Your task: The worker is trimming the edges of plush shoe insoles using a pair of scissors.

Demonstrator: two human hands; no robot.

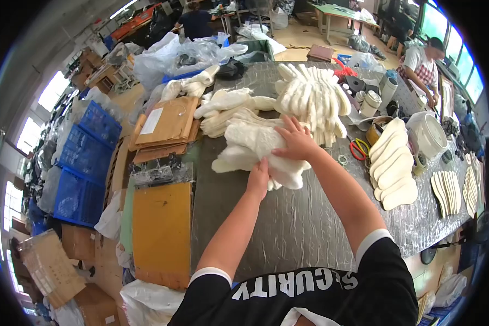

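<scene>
A pile of fluffy white fleece insoles lies in front of me on the table. My left hand grips the pile's near edge, thumb on top and the other fingers mostly hidden. Spread over the right side of the same pile is my right hand, its fingers stretched out on the fleece. Just behind are more stacked white insoles, overlapping the pile. Beyond my right hand, a large fanned stack of fleece insoles stands in rows.
To the right are red-and-yellow scissors, flat cream insoles and a white bucket. Brown cardboard sheets and a yellow board lie left. Blue crates stand beyond them. Another person works at the far right.
</scene>
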